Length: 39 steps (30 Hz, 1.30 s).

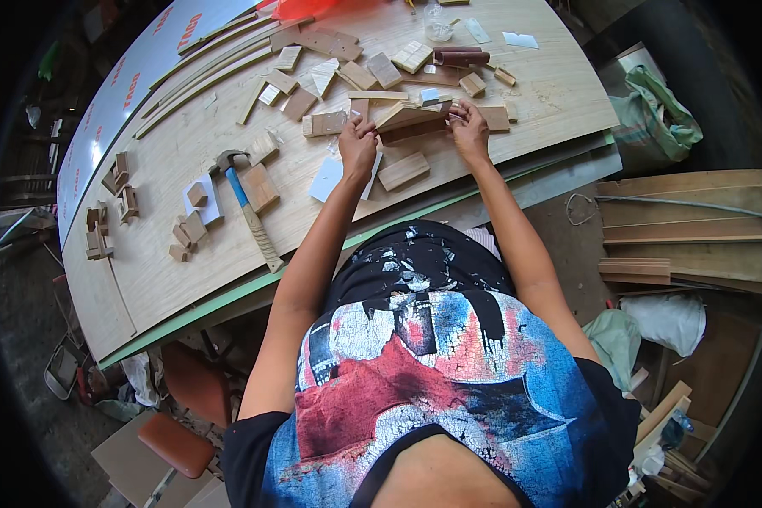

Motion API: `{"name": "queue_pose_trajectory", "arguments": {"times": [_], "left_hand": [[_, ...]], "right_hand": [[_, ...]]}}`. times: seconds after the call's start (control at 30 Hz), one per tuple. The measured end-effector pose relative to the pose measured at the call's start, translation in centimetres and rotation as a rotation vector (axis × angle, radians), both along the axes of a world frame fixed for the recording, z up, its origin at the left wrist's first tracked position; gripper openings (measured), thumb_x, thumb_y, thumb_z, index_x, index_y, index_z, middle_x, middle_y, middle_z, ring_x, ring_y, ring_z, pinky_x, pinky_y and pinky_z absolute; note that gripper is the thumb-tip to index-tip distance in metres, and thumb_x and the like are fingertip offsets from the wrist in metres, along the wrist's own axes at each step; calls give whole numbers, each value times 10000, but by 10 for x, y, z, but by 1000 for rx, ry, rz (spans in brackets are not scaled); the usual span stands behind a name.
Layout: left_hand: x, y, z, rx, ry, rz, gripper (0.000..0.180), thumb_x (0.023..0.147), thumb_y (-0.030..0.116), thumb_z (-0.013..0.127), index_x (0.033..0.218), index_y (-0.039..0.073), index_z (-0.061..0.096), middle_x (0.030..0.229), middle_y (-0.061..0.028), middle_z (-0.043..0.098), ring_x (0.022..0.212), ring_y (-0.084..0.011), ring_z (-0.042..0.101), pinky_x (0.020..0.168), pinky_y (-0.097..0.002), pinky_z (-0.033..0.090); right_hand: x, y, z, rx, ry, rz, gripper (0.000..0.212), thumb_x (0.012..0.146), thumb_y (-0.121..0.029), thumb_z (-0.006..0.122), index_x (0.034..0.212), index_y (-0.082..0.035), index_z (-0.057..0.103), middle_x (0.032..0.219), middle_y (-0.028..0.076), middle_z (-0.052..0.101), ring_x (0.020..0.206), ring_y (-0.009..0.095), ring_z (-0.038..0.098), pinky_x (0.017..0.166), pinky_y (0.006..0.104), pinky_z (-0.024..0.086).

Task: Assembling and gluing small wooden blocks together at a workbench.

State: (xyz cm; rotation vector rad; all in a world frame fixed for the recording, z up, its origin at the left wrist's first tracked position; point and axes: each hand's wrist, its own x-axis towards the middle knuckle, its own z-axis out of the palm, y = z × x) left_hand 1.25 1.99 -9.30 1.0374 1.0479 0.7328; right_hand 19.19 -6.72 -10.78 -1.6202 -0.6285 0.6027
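Gripping a long wooden piece (411, 121) at both ends, the left hand (358, 144) and right hand (470, 127) are clamping their fingers on it; it is lying crosswise on the tabletop (169, 262), long axis running hand to hand, hammer (247, 199) resting leftward.

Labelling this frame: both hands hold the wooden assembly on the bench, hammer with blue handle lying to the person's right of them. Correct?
Not quite. In the head view the hammer lies to the person's left of the hands, not the right. The rest holds: left hand and right hand both grip the wooden assembly on the bench.
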Motion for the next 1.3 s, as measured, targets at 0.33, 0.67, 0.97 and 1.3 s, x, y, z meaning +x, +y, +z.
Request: {"name": "queue_pose_trajectory", "arguments": {"times": [0.33, 0.67, 0.97, 1.3], "left_hand": [[-4, 8, -6, 541, 360, -175, 568, 667, -51, 570, 1182, -41, 331, 1022, -130, 539, 864, -180, 550, 696, -265, 464], [-1, 17, -1, 932, 518, -330, 579, 619, -30, 552, 1161, 19, 353, 909, -160, 548, 782, -302, 544, 698, -372, 441], [0, 22, -8, 972, 591, -378, 583, 629, -12, 547, 1176, 68, 362, 840, -158, 538, 793, -331, 524, 690, -393, 424], [2, 14, 3, 952, 616, -348, 566, 596, -88, 448, 1153, -20, 368, 891, -218, 515, 833, -386, 494, 714, -416, 413]], "right_hand": [[4, 0, 9, -126, -338, 97, 535, 667, 36, 575, 1165, 22, 380, 949, 116, 578, 846, 179, 574, 725, 272, 464], [18, 9, 21, -242, -570, 377, 729, 657, -32, 595, 1286, -140, 242, 967, 214, 542, 915, 352, 515, 784, 387, 417], [25, 16, 22, -323, -506, 441, 729, 658, 3, 567, 1281, -240, 276, 861, 202, 559, 845, 337, 537, 742, 382, 422], [27, 16, 17, -346, -437, 430, 728, 636, -1, 622, 1259, -259, 349, 635, 67, 462, 644, 177, 464, 636, 269, 403]]}}
